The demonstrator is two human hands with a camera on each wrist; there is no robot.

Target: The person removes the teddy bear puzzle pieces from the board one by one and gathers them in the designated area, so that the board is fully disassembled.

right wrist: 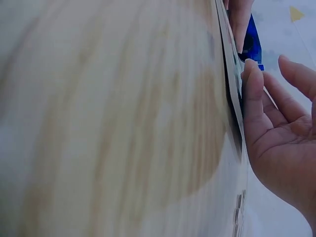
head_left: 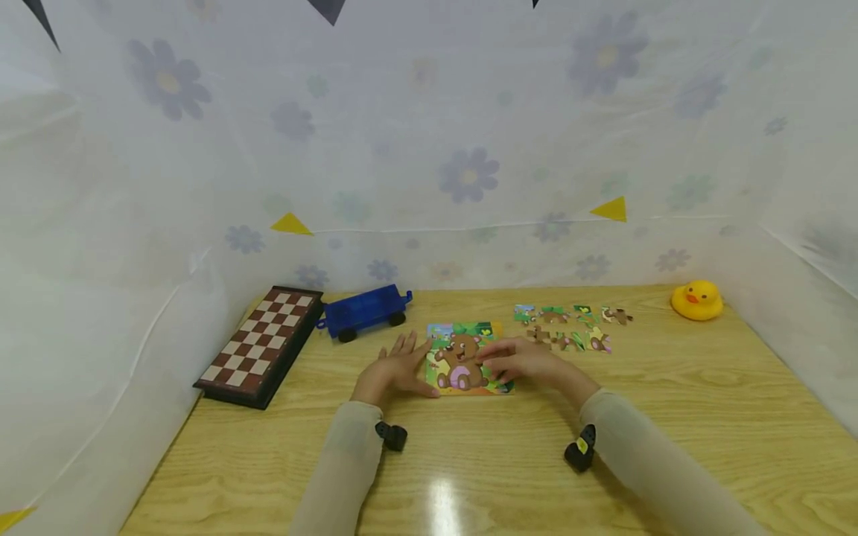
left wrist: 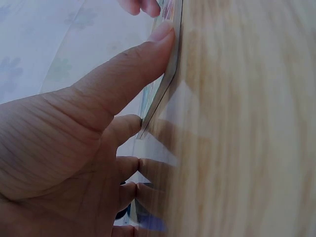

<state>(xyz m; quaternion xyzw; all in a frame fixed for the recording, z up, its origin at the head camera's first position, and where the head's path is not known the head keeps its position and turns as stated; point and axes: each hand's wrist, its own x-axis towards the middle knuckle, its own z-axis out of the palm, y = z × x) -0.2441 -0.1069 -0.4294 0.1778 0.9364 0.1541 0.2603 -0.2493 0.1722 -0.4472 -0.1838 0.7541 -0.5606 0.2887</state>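
A thin puzzle board with a cartoon brown bear lies flat on the wooden table between the two hands. My left hand rests along its left side with the fingers spread. In the left wrist view the thumb presses on the board's edge, and the index fingertip touches near a corner. Over the right part of the picture is my right hand, its fingers bent loosely and the fingertips on the board's surface. The right wrist view shows nothing between this hand's thumb and fingers.
Several loose jigsaw pieces lie in rows behind and to the right of the board. A blue toy wagon and a brown-and-cream chessboard box are at the left. A yellow rubber duck sits at the back right, near the curtain.
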